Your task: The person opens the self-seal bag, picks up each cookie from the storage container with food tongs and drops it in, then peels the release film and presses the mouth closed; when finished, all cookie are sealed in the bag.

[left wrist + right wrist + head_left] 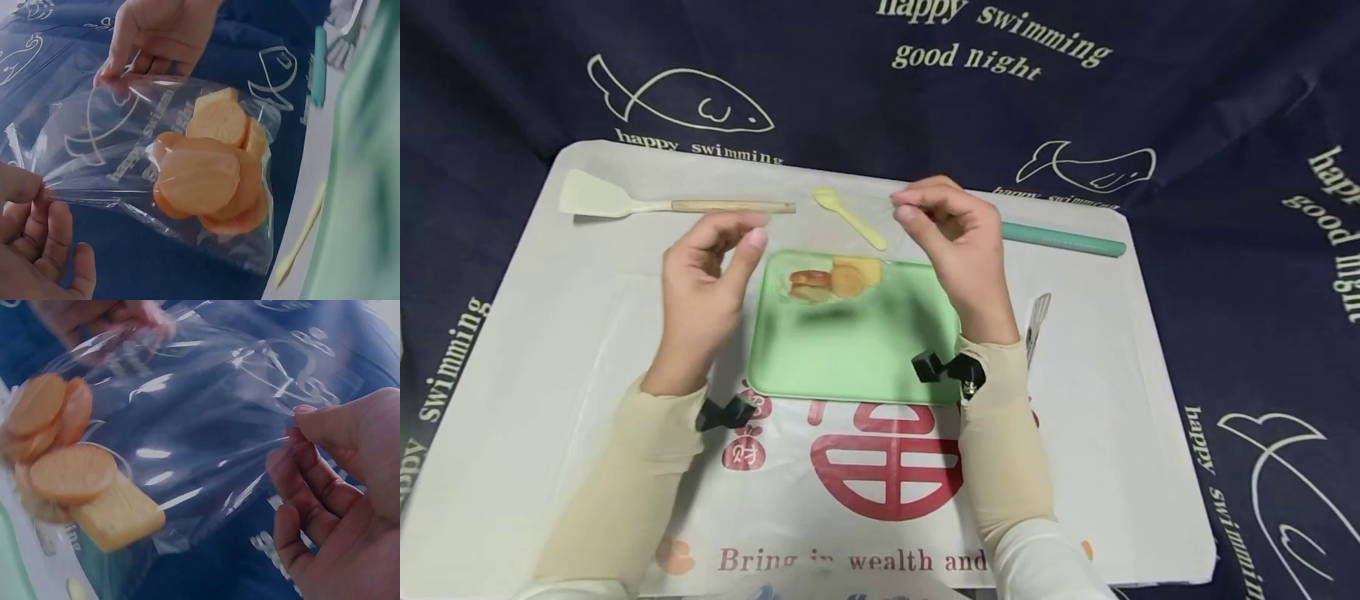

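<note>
A clear plastic bag [125,144] hangs between my hands above the green tray [842,358]. Round orange slices [200,175] and pale yellow block-like pieces [119,512] lie gathered at its lower end; what kind of food they are I cannot tell. My left hand [703,292] pinches one upper side of the bag between thumb and fingers. The opposite side is pinched by my right hand [962,250], as the right wrist view shows closely. Film stretches in creases from both pinch points. In the head view the clear film is barely visible.
Behind the tray lie a cream spatula [598,193] with a wooden handle and a small yellow spoon [853,221]. A long teal object [1067,240] is partly behind my right hand. Near my right wrist lies a metal utensil [1038,317]. Dark blue printed cloth [865,108] surrounds the white table.
</note>
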A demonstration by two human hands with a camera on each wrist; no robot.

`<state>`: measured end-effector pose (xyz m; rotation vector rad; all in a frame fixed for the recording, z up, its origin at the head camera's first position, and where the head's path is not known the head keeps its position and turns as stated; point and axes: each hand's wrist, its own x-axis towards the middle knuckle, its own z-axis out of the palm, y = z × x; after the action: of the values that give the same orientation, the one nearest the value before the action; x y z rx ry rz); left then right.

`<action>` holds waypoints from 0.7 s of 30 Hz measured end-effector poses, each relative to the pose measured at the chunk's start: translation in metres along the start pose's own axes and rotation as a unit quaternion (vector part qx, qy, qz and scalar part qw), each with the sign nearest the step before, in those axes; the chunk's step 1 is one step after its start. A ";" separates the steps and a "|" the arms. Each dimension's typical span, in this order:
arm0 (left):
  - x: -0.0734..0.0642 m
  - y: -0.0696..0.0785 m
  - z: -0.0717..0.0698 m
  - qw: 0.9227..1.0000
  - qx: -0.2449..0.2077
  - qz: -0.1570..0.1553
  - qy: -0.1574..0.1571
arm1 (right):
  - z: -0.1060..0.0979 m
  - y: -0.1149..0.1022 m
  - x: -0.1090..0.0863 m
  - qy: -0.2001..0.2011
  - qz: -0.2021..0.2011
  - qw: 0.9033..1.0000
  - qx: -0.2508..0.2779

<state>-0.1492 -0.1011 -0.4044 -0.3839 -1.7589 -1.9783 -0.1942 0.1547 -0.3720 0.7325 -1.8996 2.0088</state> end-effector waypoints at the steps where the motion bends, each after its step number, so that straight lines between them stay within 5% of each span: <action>1: 0.001 -0.003 0.004 1.000 -0.008 -0.002 -0.004 | -0.002 0.001 -0.004 0.018 -0.002 1.000 0.007; 5: 0.001 -0.012 0.017 0.999 -0.032 -0.015 -0.025 | -0.011 0.008 -0.022 0.076 0.012 0.997 0.030; 13: -0.001 -0.006 0.031 0.996 -0.057 -0.059 -0.028 | -0.020 0.019 -0.037 0.095 0.010 0.995 0.014; 21: -0.004 -0.032 0.025 0.997 -0.067 -0.019 -0.031 | -0.016 0.022 -0.038 0.116 0.008 0.993 0.030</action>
<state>-0.1645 -0.0730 -0.4300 -0.4631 -1.6864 -2.1403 -0.1771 0.1741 -0.4106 0.4751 -1.7248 2.0671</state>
